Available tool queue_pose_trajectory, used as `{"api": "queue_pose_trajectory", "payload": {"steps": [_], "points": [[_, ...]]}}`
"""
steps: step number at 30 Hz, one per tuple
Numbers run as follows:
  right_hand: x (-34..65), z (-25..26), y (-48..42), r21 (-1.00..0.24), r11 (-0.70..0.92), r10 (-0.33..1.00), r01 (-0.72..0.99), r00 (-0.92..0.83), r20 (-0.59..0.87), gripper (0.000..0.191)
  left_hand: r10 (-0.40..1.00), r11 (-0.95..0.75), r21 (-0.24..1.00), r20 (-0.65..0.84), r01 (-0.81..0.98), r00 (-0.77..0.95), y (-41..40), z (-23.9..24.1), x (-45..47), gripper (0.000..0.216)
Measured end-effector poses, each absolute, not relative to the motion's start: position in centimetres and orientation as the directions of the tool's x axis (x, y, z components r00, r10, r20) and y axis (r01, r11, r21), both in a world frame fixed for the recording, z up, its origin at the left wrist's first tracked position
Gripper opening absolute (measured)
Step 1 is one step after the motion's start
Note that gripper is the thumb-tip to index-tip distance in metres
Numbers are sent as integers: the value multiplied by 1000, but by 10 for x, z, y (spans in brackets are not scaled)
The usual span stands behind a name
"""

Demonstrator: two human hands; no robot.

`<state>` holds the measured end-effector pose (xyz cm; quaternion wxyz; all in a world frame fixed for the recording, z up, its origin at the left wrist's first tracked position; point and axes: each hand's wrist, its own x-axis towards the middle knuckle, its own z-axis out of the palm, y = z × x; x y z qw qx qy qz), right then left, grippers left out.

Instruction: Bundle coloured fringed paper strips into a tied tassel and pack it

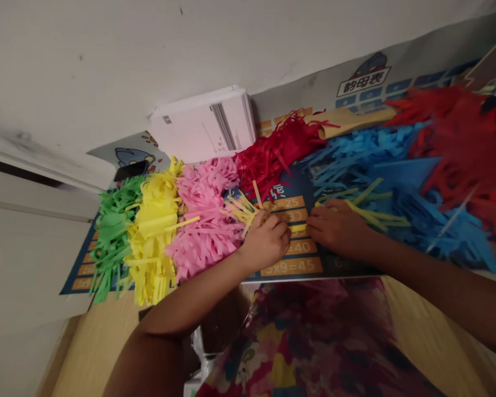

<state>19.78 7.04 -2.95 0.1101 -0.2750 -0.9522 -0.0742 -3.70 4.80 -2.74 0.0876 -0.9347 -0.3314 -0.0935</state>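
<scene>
My left hand [267, 238] is closed around a small bundle of yellow paper strips [242, 209] that fan out to the upper left. My right hand [334, 226] lies just to the right of it, fingers pinched on the end of a yellow strip [298, 227] between the two hands. Both hands rest over a dark blue multiplication mat [297, 264] with orange number boxes. More yellow-green strips [367, 212] lie across the back of my right hand's side.
Heaps of cut paper strips line the mat: green [113, 231], yellow [152, 237], pink [204, 220], red [276, 149], blue [367, 160] and more red [467, 143]. A white box [204, 129] stands against the wall. Patterned clothing [314, 342] fills the foreground.
</scene>
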Motion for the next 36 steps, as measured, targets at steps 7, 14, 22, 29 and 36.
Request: {"api": "queue_pose_trajectory", "payload": {"steps": [7,14,22,29,36], "points": [[189,-33,74,-19,753,629,658,-711,316,20,634,-724,-98,295,683,715,53,-32,-28,21],[195,-36,59,49,771,588,634,-740,325,26,655,-715,-75,275,695,704,46,-42,-42,21],[222,-58,77,-376,691,721,618,-627,295,16,839,-543,348,258,764,479,43,-43,-60,16],[220,-61,84,-534,584,787,611,-588,187,19,889,-457,439,235,774,392,44,-43,-56,18],[206,-49,79,-388,525,842,757,-528,110,11,869,-493,326,224,807,441,45,-39,-49,13]]}}
